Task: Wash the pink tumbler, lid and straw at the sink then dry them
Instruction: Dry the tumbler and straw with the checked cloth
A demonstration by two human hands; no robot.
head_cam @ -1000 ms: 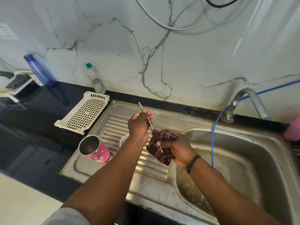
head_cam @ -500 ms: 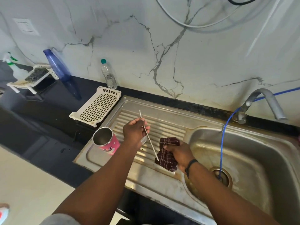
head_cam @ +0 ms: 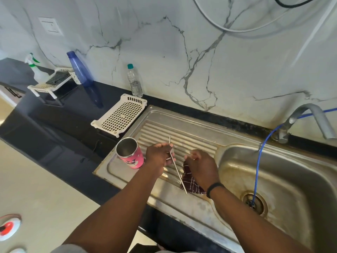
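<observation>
The pink tumbler (head_cam: 130, 154) stands upright and open on the left of the steel drainboard (head_cam: 191, 130). My left hand (head_cam: 158, 157) pinches the thin metal straw (head_cam: 177, 172), which slants down to the right and ends over the cloth. My right hand (head_cam: 199, 166) is just right of it, fingers curled, holding a dark red checked cloth (head_cam: 190, 183) that lies under its palm on the drainboard. The lid is hidden behind my hands.
The sink basin (head_cam: 291, 179) lies to the right, with a blue hose (head_cam: 258, 170) running into its drain and the tap (head_cam: 310, 117) behind. A white perforated tray (head_cam: 120, 114), a clear bottle (head_cam: 135, 82) and a blue bottle (head_cam: 82, 77) stand on the dark counter at left.
The straw has come out of the cloth, which my right hand lowered onto the drainboard. My left hand has moved left toward the tumbler. The view has shifted left.
</observation>
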